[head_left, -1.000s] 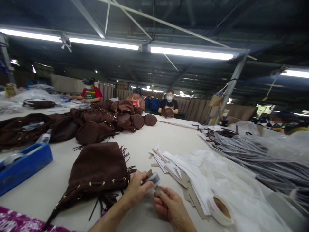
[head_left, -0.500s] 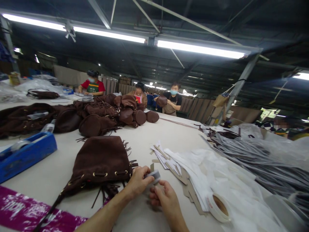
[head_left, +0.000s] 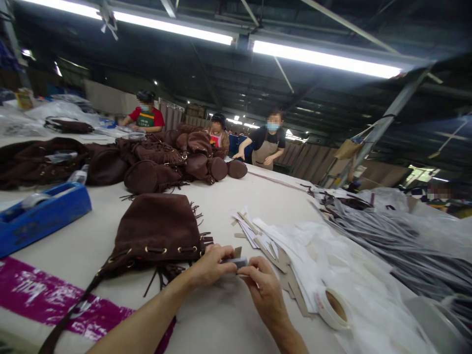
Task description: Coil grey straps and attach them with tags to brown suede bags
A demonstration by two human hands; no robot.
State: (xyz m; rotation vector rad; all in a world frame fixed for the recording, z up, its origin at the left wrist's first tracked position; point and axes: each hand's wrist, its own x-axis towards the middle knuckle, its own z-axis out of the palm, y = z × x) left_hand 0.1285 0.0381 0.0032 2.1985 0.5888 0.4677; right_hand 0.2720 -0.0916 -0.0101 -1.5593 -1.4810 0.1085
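My left hand (head_left: 214, 265) is closed around a small grey wrapped piece (head_left: 239, 262), with a bit of tan card sticking up beside it. The fingertips of my right hand (head_left: 262, 280) pinch the right end of that same piece. Just left of my hands, a dark brown drawstring bag (head_left: 157, 226) with gold eyelets and fringe lies on the white table (head_left: 217, 206). Its strap runs toward the lower left. Right of my hands are card strips (head_left: 258, 236) and a roll of tape (head_left: 334, 307).
A blue tape dispenser (head_left: 47, 214) stands at left, above a purple printed strip (head_left: 55, 300). Brown bags (head_left: 147, 172) are heaped behind. White sheets (head_left: 306, 246) and grey strips (head_left: 391, 246) lie at right. Several people are across the table.
My right hand has moved up and now pinches the grey piece's end. The person across the table has put down a brown bag and reaches toward the heap. The view has shifted slightly.
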